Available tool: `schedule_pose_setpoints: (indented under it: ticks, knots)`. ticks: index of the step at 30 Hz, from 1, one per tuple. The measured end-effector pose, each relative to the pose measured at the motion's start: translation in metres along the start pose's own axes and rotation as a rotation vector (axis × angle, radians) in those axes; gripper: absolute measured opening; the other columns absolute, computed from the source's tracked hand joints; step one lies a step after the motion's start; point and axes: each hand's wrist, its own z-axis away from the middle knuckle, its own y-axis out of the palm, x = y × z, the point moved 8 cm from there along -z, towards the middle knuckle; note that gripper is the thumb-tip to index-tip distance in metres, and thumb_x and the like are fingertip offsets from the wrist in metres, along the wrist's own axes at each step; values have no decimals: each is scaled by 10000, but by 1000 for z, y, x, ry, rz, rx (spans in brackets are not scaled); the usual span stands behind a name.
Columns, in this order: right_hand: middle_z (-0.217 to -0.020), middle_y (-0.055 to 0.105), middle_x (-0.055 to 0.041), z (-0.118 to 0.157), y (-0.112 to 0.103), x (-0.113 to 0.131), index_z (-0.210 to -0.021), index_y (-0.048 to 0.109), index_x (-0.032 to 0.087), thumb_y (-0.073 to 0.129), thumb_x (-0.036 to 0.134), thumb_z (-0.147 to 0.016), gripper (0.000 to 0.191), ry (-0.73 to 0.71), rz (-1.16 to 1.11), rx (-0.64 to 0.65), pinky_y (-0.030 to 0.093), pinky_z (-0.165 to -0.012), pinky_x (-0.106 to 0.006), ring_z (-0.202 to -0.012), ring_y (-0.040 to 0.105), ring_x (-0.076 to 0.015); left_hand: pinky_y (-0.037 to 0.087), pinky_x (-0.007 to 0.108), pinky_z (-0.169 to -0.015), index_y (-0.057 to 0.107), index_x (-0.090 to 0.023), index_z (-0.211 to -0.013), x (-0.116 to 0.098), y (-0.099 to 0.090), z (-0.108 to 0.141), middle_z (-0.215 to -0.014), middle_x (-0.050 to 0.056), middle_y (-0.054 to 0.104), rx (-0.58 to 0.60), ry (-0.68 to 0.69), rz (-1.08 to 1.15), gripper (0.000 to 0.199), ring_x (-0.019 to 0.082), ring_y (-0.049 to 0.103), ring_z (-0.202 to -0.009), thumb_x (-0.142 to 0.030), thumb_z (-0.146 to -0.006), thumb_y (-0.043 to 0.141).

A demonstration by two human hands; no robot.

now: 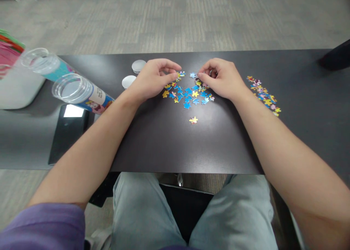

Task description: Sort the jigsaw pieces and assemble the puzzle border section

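Observation:
A loose pile of small jigsaw pieces [188, 93], mostly blue and yellow, lies mid-table between my hands. My left hand [155, 76] is at the pile's far left edge, thumb and index finger apart beside a few yellow and blue pieces [181, 74]. Across from it, my right hand [221, 76] has its thumb and index finger closed in a pinch at the edge of a light blue jigsaw piece [193, 75]. Other pieces lie under that hand, partly hidden by its fingers. One yellow and red piece [193, 120] sits alone nearer to me.
More jigsaw pieces [264, 95] form a strip right of my right arm. White round lids [128, 82] rest behind my left wrist. Two clear-topped tubes [82, 91], a black tablet-like slab [68, 133] and a white container [19, 91] stand left. A dark object [336, 56] is far right.

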Motion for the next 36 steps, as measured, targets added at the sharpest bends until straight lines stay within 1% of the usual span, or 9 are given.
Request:
schedule_pose_setpoints:
  ticks: [2, 5, 7, 11, 16, 18, 24, 29, 36]
  knots:
    - [-945, 795, -58, 0, -1, 1, -958, 808, 329, 916, 333, -1043, 138, 5, -5, -2, 616, -918, -528, -887, 745, -336, 650, 330, -944, 942, -219, -1239, -10, 7, 7, -1189, 65, 914, 74, 13, 7, 236, 225, 826, -1060, -133, -1021, 916]
    - [-919, 807, -46, 1, -2, 3, -943, 795, 351, 971, 416, -1042, 212, 19, -3, -2, 607, -909, -520, -901, 721, -337, 646, 350, -910, 947, -248, -1107, -26, 16, 20, -1032, 43, 877, 176, 35, -73, 122, 246, 818, -1014, -169, -1015, 957]
    - [-905, 818, -26, 0, -3, 5, -932, 782, 355, 991, 391, -1032, 234, 35, -3, 8, 597, -912, -499, -877, 680, -309, 651, 375, -952, 954, -267, -1084, -35, 23, 29, -980, 39, 866, 252, 54, -125, 50, 272, 828, -1039, -235, -1047, 961]
    - [-881, 811, 12, -2, -3, 5, -905, 771, 337, 931, 184, -974, 232, 74, -33, 22, 537, -862, -446, -777, 599, -240, 629, 408, -910, 970, -288, -1130, -51, 33, 44, -930, 37, 868, 417, 73, -181, 82, 292, 826, -994, -306, -1064, 926]
    - [-853, 820, 38, -3, -2, 5, -877, 777, 369, 891, 192, -872, 211, 61, -87, 8, 452, -766, -436, -716, 595, -228, 592, 430, -864, 982, -292, -1165, -64, 47, 61, -829, 42, 823, 649, 59, -231, 180, 295, 783, -943, -429, -1103, 883]
    - [-832, 820, 41, -4, -3, 5, -846, 766, 382, 878, 192, -840, 220, 62, -99, -8, 442, -768, -440, -717, 613, -235, 589, 440, -865, 989, -289, -1170, -65, 50, 63, -816, 49, 825, 667, 47, -245, 213, 303, 770, -941, -466, -1100, 895]
    - [-871, 848, 22, -8, -5, 6, -816, 775, 384, 873, 108, -774, 296, 64, -80, -4, 443, -788, -440, -750, 656, -246, 595, 477, -914, 991, -298, -1116, -66, 52, 63, -825, 64, 860, 629, 50, -263, 246, 336, 787, -981, -518, -1010, 969]
    - [-940, 892, 13, -9, -5, 7, -809, 766, 389, 883, 89, -812, 322, 75, -21, 2, 478, -805, -450, -805, 724, -260, 578, 441, -872, 954, -275, -1090, -67, 54, 65, -843, 64, 870, 626, 41, -346, 219, 312, 798, -960, -436, -1001, 834]
    - [-999, 922, 8, -6, -7, 6, -865, 774, 411, 858, 118, -922, 310, 63, 43, 10, 534, -829, -456, -874, 797, -262, 578, 434, -820, 891, -298, -1015, -73, 59, 68, -785, 41, 829, 596, -46, -408, 143, 297, 798, -884, -402, -982, 797]
